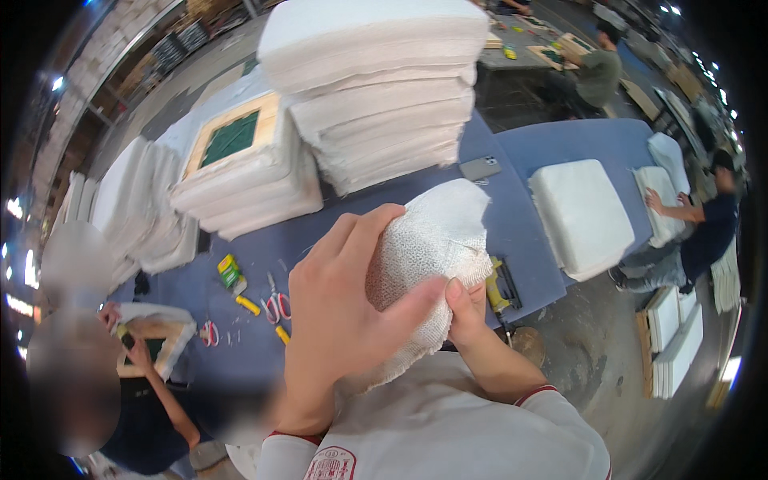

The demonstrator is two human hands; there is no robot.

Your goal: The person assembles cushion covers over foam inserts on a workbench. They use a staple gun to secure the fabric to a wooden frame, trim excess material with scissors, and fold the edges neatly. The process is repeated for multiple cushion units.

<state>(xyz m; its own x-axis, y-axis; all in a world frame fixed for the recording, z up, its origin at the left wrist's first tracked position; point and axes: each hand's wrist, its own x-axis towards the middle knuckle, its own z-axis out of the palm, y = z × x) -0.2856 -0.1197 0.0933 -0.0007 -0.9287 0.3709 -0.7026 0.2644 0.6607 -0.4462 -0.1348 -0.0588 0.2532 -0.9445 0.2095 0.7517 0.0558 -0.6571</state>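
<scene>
A piece of white, coarse-woven fabric [428,244] is held up in front of my white shirt, bent into a curve with frayed edges. My left hand [336,292] grips its left side, fingers over the top and the thumb reaching across its front. At its lower right edge, my right hand [468,312] pinches the cloth between thumb and fingers. Behind my right hand, a yellow-green staple gun [499,290] lies near the edge of the blue-covered table [528,276], partly hidden by the fabric.
Tall white padded cushions [376,88] rise at the back, beside a shorter stack topped by a wooden frame [260,120]. Scissors [276,302], a yellow-green box [230,274] and a phone [481,167] lie on the table. Co-workers handle panels at left and right.
</scene>
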